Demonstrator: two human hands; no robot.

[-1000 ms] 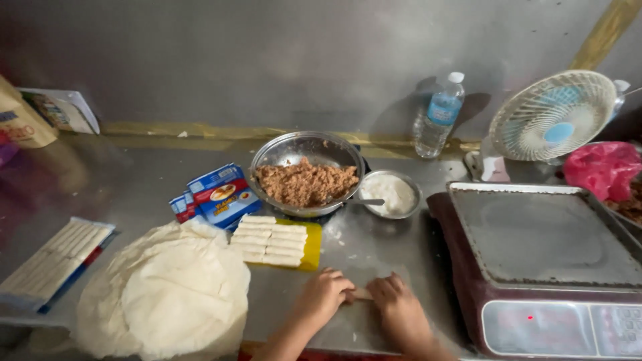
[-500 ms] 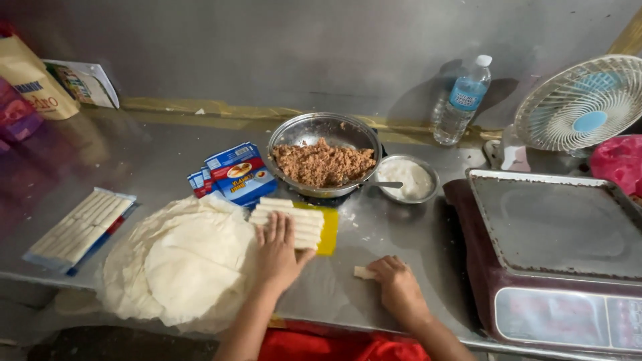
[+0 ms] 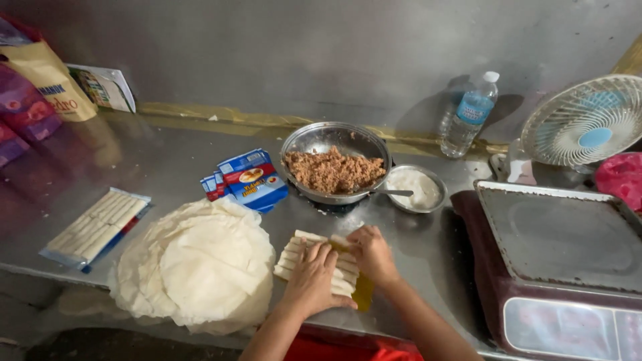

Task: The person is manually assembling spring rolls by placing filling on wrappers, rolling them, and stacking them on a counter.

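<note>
Head view: hands (image 3: 341, 271) on rolls (image 3: 304, 251); wrappers (image 3: 200, 271) left, bowl (image 3: 334, 164) behind.

Stainless steel counter (image 3: 154, 167) bearing, left to right: packet of pale sticks (image 3: 93, 226), stack of round wrappers (image 3: 200, 267), blue packets (image 3: 251, 179), tray of rolled sticks (image 3: 314, 257), bowl of minced filling (image 3: 334, 164), small paste bowl (image 3: 418, 188), water bottle (image 3: 468, 117), fan (image 3: 585, 120), scale (image 3: 562, 261).

meat bowl (image 3: 334, 164) behind rolls (image 3: 297, 257), wrappers (image 3: 200, 267) left.
</note>
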